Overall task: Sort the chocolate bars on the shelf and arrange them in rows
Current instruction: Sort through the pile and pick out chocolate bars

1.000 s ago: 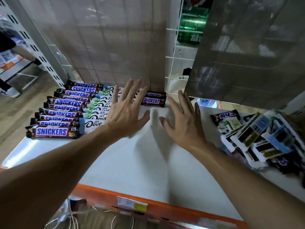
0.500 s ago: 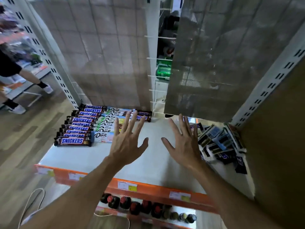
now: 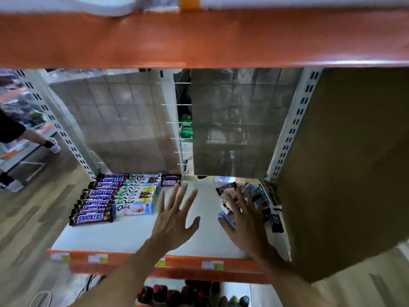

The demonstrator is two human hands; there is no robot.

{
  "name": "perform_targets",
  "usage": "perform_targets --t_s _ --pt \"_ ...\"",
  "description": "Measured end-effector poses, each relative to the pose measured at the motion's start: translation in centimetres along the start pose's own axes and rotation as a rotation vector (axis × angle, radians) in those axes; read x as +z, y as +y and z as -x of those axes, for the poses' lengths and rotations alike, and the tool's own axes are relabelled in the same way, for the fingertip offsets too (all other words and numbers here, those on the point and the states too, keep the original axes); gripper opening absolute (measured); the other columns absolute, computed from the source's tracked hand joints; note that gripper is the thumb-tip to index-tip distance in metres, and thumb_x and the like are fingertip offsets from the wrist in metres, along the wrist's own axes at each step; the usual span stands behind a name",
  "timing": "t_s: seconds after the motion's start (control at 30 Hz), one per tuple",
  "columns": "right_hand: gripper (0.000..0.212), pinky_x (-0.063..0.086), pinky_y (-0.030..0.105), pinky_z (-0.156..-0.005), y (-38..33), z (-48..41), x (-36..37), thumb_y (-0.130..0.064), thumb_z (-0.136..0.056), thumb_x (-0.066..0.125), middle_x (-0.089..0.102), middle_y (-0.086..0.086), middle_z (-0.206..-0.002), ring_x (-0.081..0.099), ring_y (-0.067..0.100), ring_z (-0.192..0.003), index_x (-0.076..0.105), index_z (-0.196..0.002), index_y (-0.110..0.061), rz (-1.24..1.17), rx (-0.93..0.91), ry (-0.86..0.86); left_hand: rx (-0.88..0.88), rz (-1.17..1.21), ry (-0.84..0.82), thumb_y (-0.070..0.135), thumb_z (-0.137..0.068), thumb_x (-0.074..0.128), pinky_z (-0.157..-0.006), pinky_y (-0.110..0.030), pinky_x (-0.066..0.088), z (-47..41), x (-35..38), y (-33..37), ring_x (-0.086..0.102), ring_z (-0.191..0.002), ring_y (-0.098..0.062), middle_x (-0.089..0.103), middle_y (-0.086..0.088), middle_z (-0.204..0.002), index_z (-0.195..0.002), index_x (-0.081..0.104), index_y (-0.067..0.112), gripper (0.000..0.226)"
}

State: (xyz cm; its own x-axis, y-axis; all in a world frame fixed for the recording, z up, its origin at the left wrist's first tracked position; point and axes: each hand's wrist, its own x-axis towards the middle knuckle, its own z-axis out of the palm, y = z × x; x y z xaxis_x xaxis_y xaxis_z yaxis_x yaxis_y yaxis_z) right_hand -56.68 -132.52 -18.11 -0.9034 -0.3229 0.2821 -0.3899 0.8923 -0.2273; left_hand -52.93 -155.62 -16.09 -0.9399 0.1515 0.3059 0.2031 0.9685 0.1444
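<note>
Holding both my hands spread, gripping nothing: left hand (image 3: pixel 174 220) over smooth white shelf (image 3: pixel 124 238), right hand (image 3: pixel 245 222) over jumbled wrappers (image 3: pixel 266 196); glossy Snickers bars (image 3: pixel 93 203) rowed beside Dove bars (image 3: pixel 135 196).

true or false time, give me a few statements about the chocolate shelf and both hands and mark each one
1. The brown-wrapped Snickers bars lie in a row at the left end of the white metal shelf. True.
2. The left hand grips a bar. False: it is open with fingers spread, holding nothing.
3. The pale-wrapped Dove bars lie left of the Snickers row. False: they lie right of it.
4. A loose pile of mixed wrapped bars sits at the shelf's right end, by the open right hand. True.
</note>
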Motion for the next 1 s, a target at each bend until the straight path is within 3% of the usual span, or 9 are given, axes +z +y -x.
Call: perform_targets --t_s 0.13,0.5,0.7,0.83,1.0 --pt "0.073 0.024 0.061 -0.108 1.8 1.6 -0.5 -0.066 -0.087 0.044 0.027 0.007 -0.155 0.017 0.034 -0.144 0.03 -0.149 -0.029 0.016 0.024 0.019 0.065 0.003 -0.041 0.055 -0.09 0.044 -0.112 -0.063 0.011 -0.6 1.4 2.8 0.004 -0.147 -0.029 0.013 -0.006 -0.16 -0.152 0.021 0.026 0.072" --pt "0.073 0.021 0.056 -0.109 6.6 5.7 0.6 -0.068 -0.09 0.029 0.019 0.01 -0.158 0.013 0.03 -0.146 0.027 -0.15 -0.026 0.026 0.179 -0.037 0.173 0.041 -0.19 0.055 -0.089 0.042 -0.112 -0.065 0.011 -1.5 5.8 8.4 0.001 -0.147 -0.03 0.004 -0.007 -0.161 -0.153 0.015 0.026 0.075" --pt "0.068 0.036 0.048 -0.105 8.1 7.6 2.1 -0.06 -0.09 0.039 0.029 0.01 -0.154 0.027 0.029 -0.142 0.035 -0.146 -0.024 0.006 0.252 -0.125 0.16 0.015 -0.304 0.057 -0.09 0.038 -0.112 -0.064 0.01 -1.4 8.5 8.9 -0.002 -0.147 -0.029 0.005 -0.008 -0.161 -0.154 0.01 0.027 0.076" --pt "0.062 0.044 0.048 -0.096 8.0 8.0 3.4 -0.055 -0.084 0.044 0.043 0.009 -0.146 0.041 0.029 -0.134 0.049 -0.136 -0.022 -0.034 0.257 -0.201 0.158 0.005 -0.408 0.055 -0.086 0.041 -0.109 -0.065 0.021 -1.6 10.0 8.6 0.008 -0.146 -0.032 0.013 -0.01 -0.159 -0.153 0.019 0.022 0.077" --pt "0.066 0.05 0.045 -0.086 7.2 6.2 4.6 -0.039 -0.066 0.079 0.054 0.009 -0.134 0.053 0.032 -0.121 0.055 -0.126 -0.023 -0.076 0.236 -0.19 0.176 -0.002 -0.426 0.058 -0.083 0.041 -0.105 -0.067 0.027 -3.7 11.2 8.8 0.021 -0.142 -0.037 0.023 -0.013 -0.156 -0.15 0.024 0.028 0.076"
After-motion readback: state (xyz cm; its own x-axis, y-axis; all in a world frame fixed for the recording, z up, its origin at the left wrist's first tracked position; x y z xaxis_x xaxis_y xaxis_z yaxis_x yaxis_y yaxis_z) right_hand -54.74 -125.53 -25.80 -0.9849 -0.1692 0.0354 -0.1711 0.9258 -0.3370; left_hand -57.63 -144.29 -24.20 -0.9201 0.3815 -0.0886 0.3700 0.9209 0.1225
